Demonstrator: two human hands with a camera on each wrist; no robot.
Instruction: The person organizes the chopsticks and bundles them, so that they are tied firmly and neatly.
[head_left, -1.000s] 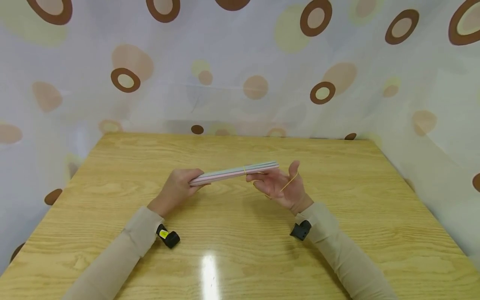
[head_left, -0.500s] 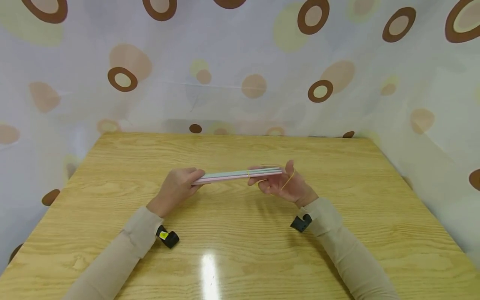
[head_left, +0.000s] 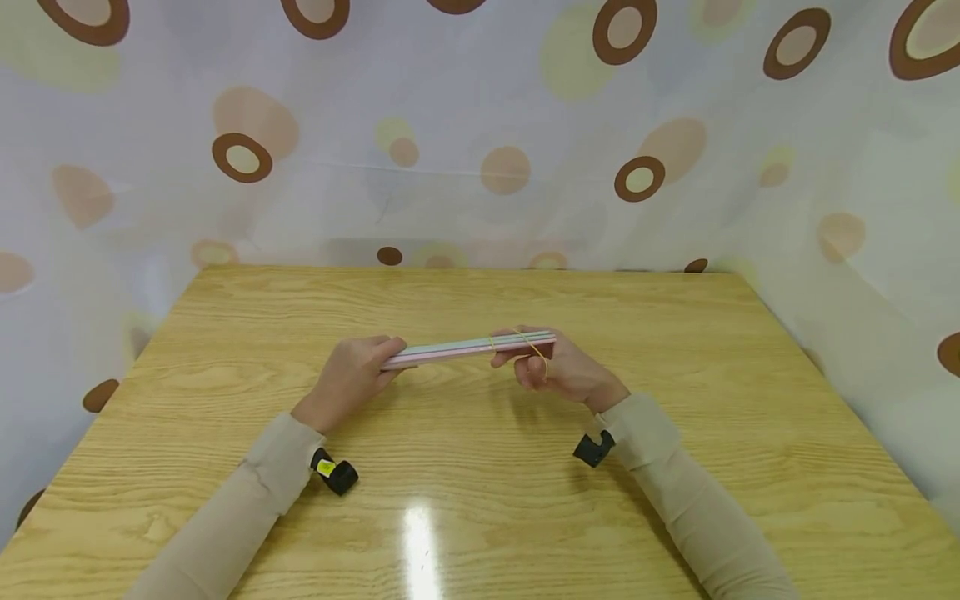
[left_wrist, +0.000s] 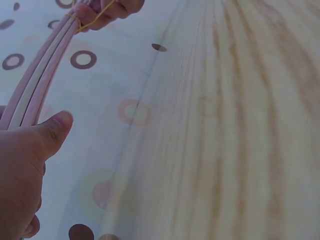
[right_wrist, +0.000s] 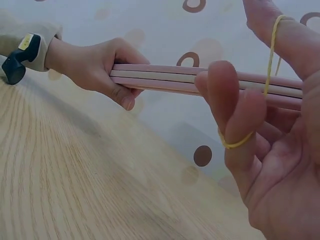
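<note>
Your left grip (head_left: 349,371) pinches the stack (head_left: 450,351) above the surface (head_left: 480,483); your right grip (head_left: 570,369), looped by a band (right_wrist: 271,52), holds its other end. Likely light, bendable: support both ends.

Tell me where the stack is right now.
In the head view, the stack is near the middle, held above the table, its left end gripped by the left hand, its right end at the right hand.
</note>
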